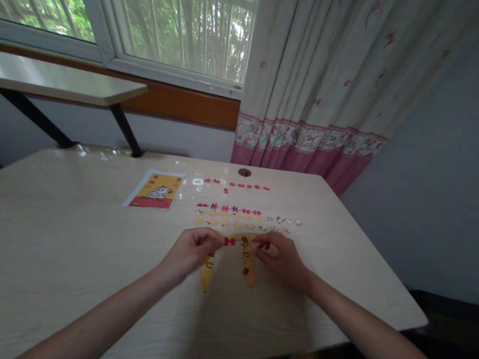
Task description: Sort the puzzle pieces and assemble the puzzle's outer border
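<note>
A partly joined jigsaw frame point(231, 258) of yellow pieces with red marks lies on the pale wooden table point(51, 247). My left hand point(192, 251) is curled at its upper left corner, fingers pinched on the pieces there. My right hand point(284, 259) rests at the upper right corner, fingers pinched on a piece. Beyond them lie rows of loose jigsaw pieces point(238, 217), red, yellow and white, sorted by colour.
A yellow and red picture card point(156, 189) lies at the back left of the pieces. A round cable hole point(244, 172) sits at the table's far edge. A shelf point(55, 80) juts out under the window; a curtain point(327, 84) hangs behind.
</note>
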Action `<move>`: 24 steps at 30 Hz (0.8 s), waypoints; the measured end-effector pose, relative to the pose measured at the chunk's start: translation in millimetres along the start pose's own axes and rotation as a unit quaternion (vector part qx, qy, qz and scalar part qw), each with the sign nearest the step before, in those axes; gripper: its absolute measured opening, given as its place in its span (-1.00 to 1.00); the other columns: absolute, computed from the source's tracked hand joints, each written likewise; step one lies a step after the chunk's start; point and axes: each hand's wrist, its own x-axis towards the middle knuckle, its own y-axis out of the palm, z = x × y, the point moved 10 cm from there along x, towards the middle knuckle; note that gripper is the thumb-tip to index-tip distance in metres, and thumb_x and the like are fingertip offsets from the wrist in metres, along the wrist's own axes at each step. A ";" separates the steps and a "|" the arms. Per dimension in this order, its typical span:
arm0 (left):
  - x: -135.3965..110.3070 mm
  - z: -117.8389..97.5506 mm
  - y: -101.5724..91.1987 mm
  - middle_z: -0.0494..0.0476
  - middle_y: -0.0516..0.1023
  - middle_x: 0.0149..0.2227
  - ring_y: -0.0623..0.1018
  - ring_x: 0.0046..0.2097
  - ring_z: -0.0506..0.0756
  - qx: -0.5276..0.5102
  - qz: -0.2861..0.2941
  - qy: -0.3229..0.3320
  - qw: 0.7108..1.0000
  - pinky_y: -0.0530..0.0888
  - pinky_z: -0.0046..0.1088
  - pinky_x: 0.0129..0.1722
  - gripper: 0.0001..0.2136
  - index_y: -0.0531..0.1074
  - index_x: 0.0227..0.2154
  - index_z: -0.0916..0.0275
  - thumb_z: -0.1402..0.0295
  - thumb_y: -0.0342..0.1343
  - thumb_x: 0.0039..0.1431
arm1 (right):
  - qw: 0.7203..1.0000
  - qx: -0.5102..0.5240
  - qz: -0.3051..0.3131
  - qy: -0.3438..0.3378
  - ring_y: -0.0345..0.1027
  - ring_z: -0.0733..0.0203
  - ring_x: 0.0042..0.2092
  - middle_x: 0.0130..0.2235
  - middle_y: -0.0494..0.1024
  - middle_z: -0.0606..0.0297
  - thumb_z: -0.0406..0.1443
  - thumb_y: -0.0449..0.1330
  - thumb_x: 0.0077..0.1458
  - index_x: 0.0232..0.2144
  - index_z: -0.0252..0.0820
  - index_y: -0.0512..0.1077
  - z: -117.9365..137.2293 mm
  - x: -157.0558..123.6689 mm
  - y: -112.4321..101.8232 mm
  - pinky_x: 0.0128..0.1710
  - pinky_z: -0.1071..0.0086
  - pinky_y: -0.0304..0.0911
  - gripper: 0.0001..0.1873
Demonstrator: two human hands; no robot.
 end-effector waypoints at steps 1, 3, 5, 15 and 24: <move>-0.4 2.1 1.6 0.01 0.38 -0.63 0.29 -0.60 -0.05 -0.010 0.001 -0.013 1.000 0.16 -0.56 -0.65 -0.76 0.43 -0.56 0.29 0.18 0.12 -0.06 | 1.000 -0.019 -0.020 -0.007 0.32 0.32 -0.42 -0.44 0.49 0.32 -0.24 0.21 0.02 -0.31 -0.11 0.46 -1.9 -2.2 -4.0 -0.35 0.42 0.23 -0.86; -1.0 6.2 6.3 0.01 0.40 -0.62 0.29 -0.60 -0.06 -0.033 0.008 -0.028 0.999 0.16 -0.56 -0.65 -0.75 0.45 -0.55 0.29 0.16 0.15 -0.09 | 0.997 -0.047 -0.053 -0.028 0.32 0.30 -0.41 -0.46 0.48 0.32 -0.23 0.20 0.03 -0.31 -0.09 0.48 -0.3 -3.8 -7.8 -0.34 0.40 0.23 -0.86; -1.1 11.0 11.1 0.03 0.43 -0.60 0.33 -0.58 -0.05 -0.060 0.017 -0.036 0.997 0.20 -0.55 -0.62 -0.75 0.47 -0.53 0.29 0.16 0.18 -0.11 | 0.994 -0.066 -0.071 -0.058 0.33 0.28 -0.37 -0.44 0.49 0.30 -0.21 0.19 0.04 -0.28 -0.07 0.49 8.0 -3.0 -6.1 -0.32 0.39 0.23 -0.83; 0.1 17.3 25.5 0.08 0.52 -0.52 0.43 -0.49 0.00 -0.088 0.059 -0.036 0.994 0.33 -0.48 -0.47 -0.76 0.52 -0.50 0.30 0.18 0.22 -0.10 | 0.979 -0.094 -0.117 -0.137 0.35 0.28 -0.36 -0.39 0.53 0.29 -0.18 0.19 0.05 -0.27 -0.03 0.49 38.9 -6.9 -4.2 -0.25 0.34 0.21 -0.83; 2.0 11.9 13.9 0.11 0.55 -0.46 0.48 -0.45 0.04 -0.010 0.044 -0.002 0.999 0.39 -0.45 -0.44 -0.73 0.52 -0.38 0.30 0.18 0.14 -0.02 | 0.978 -0.079 -0.145 -0.126 0.34 0.28 -0.37 -0.41 0.52 0.30 -0.23 0.22 0.03 -0.30 -0.07 0.50 35.5 -7.3 -15.3 -0.30 0.36 0.22 -0.86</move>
